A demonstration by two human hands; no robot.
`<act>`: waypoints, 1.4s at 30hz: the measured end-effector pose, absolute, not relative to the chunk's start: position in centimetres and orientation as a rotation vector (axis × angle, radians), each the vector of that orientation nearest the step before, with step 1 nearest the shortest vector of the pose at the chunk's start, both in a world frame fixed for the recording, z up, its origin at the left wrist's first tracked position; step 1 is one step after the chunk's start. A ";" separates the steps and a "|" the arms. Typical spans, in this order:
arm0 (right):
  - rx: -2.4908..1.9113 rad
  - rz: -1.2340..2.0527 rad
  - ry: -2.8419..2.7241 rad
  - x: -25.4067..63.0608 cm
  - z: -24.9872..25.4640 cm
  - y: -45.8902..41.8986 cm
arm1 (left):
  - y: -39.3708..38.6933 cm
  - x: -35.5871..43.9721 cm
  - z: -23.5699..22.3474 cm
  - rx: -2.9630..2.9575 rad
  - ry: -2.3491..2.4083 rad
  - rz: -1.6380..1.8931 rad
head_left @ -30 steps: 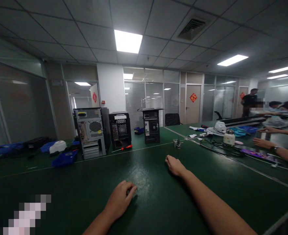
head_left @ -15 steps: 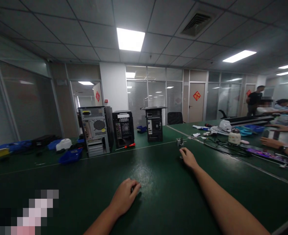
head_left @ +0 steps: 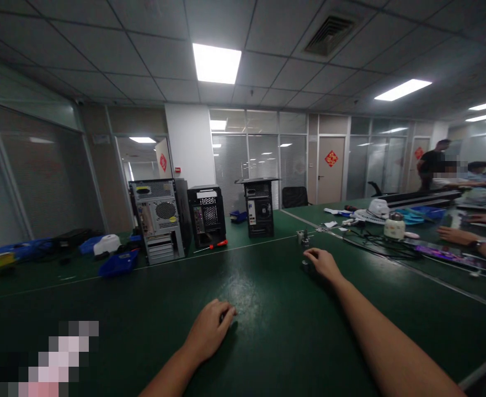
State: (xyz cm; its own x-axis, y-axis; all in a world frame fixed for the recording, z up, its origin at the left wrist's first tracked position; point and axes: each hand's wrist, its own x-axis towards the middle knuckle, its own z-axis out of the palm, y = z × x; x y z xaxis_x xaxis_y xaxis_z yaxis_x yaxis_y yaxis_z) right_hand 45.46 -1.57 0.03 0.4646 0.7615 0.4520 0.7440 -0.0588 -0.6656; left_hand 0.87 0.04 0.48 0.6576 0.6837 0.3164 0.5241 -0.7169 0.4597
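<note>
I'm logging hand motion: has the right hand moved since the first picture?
Yes: the right hand has moved forward and to the right, closer to the small metal parts.

Left hand (head_left: pixel 209 330), lower centre of frame: resting half-curled on green table (head_left: pixel 267 347), its contents hidden | Right hand (head_left: pixel 324 266), right of centre: reaching fingertips beside small metal parts (head_left: pixel 304 239) | Computer towers (head_left: pixel 160 220), left to centre: standing upright | Red-handled screwdriver (head_left: pixel 218 244): lying before middle tower (head_left: pixel 207 218)

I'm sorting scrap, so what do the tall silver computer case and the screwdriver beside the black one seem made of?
Computer case: probably bare sheet metal, dull grey. Screwdriver: likely glossy plastic grip, bright red; metal shaft, thin and pale.
</note>
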 end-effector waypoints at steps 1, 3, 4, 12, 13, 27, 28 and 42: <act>-1.804 0.040 -1.307 45.3 0.0 -1.5 | 0.1 0.9 0.4 2.547 0.966 0.683; -1.820 0.069 -1.339 44.9 -0.1 -1.5 | 0.2 0.9 0.3 2.549 0.959 0.683; -1.831 0.081 -1.346 44.8 0.0 -1.5 | 0.2 0.9 0.3 2.551 0.950 0.681; -1.839 0.101 -1.335 44.6 0.2 -1.7 | 0.0 0.8 0.7 2.546 0.952 0.658; -1.837 0.098 -1.344 44.6 0.2 -1.7 | 0.0 0.8 0.7 2.546 0.951 0.659; -1.852 0.058 -1.325 44.8 -0.2 -1.7 | 0.0 0.8 0.7 2.555 0.945 0.662; -1.848 0.064 -1.321 44.8 -0.3 -1.6 | 0.0 0.8 0.7 2.557 0.943 0.659; -1.656 0.266 -1.175 45.3 -1.4 -1.4 | 0.2 0.8 0.4 2.568 0.926 0.665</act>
